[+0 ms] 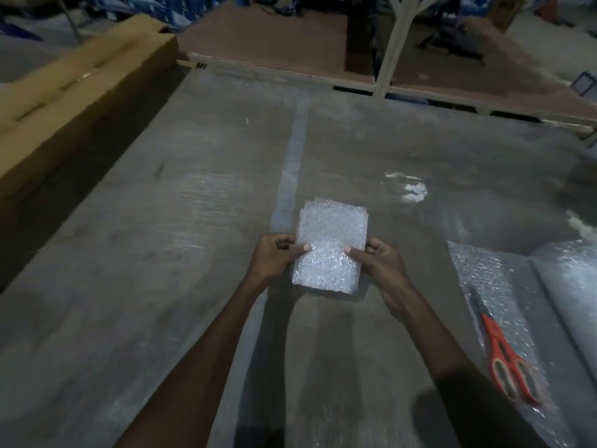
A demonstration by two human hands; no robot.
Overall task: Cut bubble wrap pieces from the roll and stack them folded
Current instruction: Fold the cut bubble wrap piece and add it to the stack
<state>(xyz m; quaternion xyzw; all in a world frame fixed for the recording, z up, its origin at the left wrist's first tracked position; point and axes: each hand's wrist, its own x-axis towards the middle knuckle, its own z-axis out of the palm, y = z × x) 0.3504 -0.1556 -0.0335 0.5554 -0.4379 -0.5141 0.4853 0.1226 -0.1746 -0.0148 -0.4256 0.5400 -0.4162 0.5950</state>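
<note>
A folded bubble wrap piece (329, 240), a small clear rectangle of several layers, is held above the concrete floor in the middle of the view. My left hand (274, 257) pinches its left edge, thumb on top. My right hand (378, 260) pinches its right edge the same way. The bubble wrap roll (568, 286) lies at the right edge, with its loose sheet (484, 279) spread flat on the floor. Orange-handled scissors (504, 347) lie shut on that sheet, blades pointing away from me.
A long brown cardboard box (74, 88) lies along the left. A low wooden platform (290, 43) with a white post (397, 40) stands at the back. A faded blue line (292, 169) runs along the concrete floor.
</note>
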